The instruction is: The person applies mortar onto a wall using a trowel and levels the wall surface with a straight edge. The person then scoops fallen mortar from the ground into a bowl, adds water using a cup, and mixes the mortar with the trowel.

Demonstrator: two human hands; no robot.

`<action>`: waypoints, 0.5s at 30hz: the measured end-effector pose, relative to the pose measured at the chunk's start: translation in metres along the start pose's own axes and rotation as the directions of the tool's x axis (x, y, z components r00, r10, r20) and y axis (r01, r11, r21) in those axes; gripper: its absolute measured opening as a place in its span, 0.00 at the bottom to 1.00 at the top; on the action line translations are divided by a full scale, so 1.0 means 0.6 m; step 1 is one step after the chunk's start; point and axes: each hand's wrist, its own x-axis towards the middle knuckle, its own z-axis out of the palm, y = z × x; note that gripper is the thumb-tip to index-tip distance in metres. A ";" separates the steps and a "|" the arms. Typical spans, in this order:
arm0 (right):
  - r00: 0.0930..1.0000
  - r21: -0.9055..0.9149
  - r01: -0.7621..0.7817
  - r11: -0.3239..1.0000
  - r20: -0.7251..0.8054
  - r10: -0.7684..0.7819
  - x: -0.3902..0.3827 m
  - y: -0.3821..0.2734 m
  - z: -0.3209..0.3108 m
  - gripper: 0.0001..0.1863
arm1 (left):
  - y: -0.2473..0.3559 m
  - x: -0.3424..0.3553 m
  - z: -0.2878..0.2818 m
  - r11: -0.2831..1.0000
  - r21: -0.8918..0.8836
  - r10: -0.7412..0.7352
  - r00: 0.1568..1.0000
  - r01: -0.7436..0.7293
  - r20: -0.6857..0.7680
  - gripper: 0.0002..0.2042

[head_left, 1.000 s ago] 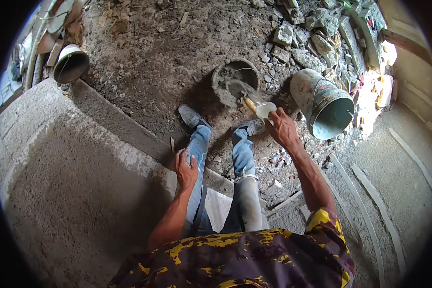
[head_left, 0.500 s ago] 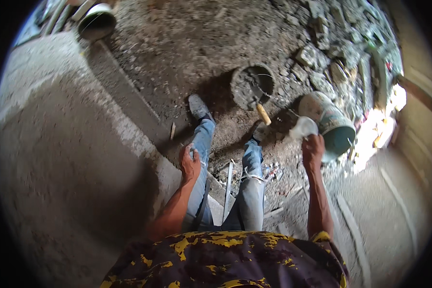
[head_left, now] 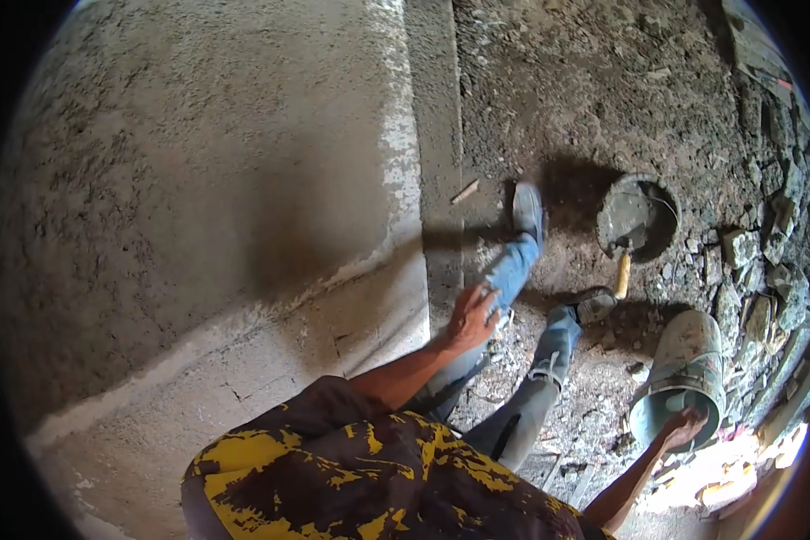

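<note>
My right hand (head_left: 684,427) grips a pale plastic cup (head_left: 678,402) at the mouth of a bucket (head_left: 690,346) that lies tipped on its side. The cup is partly inside the bucket and partly covered by my fingers. My left hand (head_left: 473,317) is over my left leg, near the knee, with its fingers apart and nothing plainly in them. Beyond my feet stands a round dark bucket (head_left: 605,219) with grey wet mix inside. A tool with a wooden handle (head_left: 623,275) leans out over its near rim; its blade is hard to make out.
Broken rubble (head_left: 760,261) is heaped along the right side. A rough plastered wall (head_left: 198,180) with a pale ledge fills the left. A small wood scrap (head_left: 465,192) lies on the dirt floor (head_left: 567,99) beyond my left foot.
My view has swung left, so the buckets appear farther right. My right hand has brought the cup from beside the tipped bucket into its mouth. My left hand stays by the knee.
</note>
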 end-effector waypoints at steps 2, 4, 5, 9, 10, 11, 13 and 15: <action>0.945 0.510 -0.310 0.802 0.256 0.202 0.042 -0.212 0.018 0.12 | 0.001 -0.015 0.009 1.000 -0.011 0.015 0.995 -0.014 0.095 0.21; 0.928 0.712 -0.097 0.696 0.318 -0.196 0.061 -0.356 0.115 0.08 | -0.060 -0.070 0.051 0.925 0.287 0.174 0.950 -0.247 0.258 0.25; 0.893 0.701 -0.197 0.686 0.417 -0.169 0.062 -0.328 0.212 0.08 | 0.020 -0.035 0.028 0.928 0.305 0.084 0.916 -0.215 0.392 0.25; 0.860 0.373 -0.254 0.892 0.509 0.032 0.048 -0.479 0.360 0.14 | 0.000 0.005 0.043 0.940 0.312 0.010 0.929 -0.134 0.369 0.24; 0.599 0.244 -0.594 0.767 0.770 0.219 0.051 -0.561 0.350 0.16 | -0.017 0.010 0.030 0.928 0.361 -0.060 0.919 -0.094 0.391 0.25; 0.736 0.097 -0.352 0.931 0.644 0.211 0.065 -0.531 0.378 0.21 | -0.007 0.021 0.042 0.933 0.337 -0.009 0.925 -0.129 0.380 0.25; 0.830 0.243 -0.244 0.939 0.553 0.073 0.069 -0.473 0.374 0.22 | 0.011 0.035 0.062 0.953 0.249 0.089 0.945 -0.172 0.314 0.20; 0.823 0.198 -0.004 0.980 0.558 -0.109 0.087 -0.450 0.338 0.21 | 0.004 0.049 0.076 0.943 0.242 0.162 0.949 -0.230 0.272 0.19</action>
